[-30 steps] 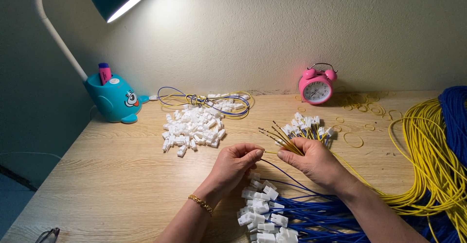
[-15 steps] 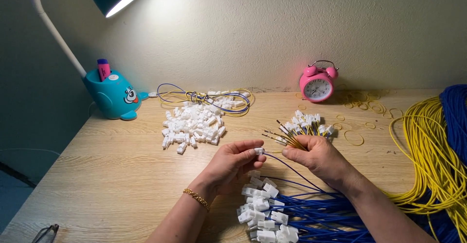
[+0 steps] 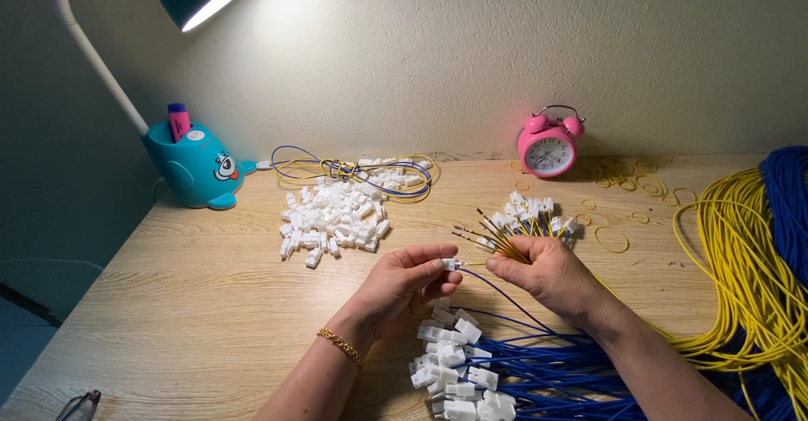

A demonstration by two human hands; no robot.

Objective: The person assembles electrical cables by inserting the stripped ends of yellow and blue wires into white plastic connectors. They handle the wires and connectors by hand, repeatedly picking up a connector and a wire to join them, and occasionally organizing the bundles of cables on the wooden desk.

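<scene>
A small white plastic connector (image 3: 450,263) is pinched in the grip of the left hand (image 3: 404,290), held above the pale wooden surface (image 3: 194,303). A bundle of yellow wires with bare metal tips (image 3: 492,240) is clenched in the right hand (image 3: 551,274), with one thin blue wire (image 3: 505,296) brought up to the connector. A heap of loose white connectors (image 3: 332,223) lies well beyond the hands, near a pink alarm clock (image 3: 547,143).

hands (image 3: 480,278) joining white connector (image 3: 450,263), yellow wires (image 3: 497,240)
</scene>
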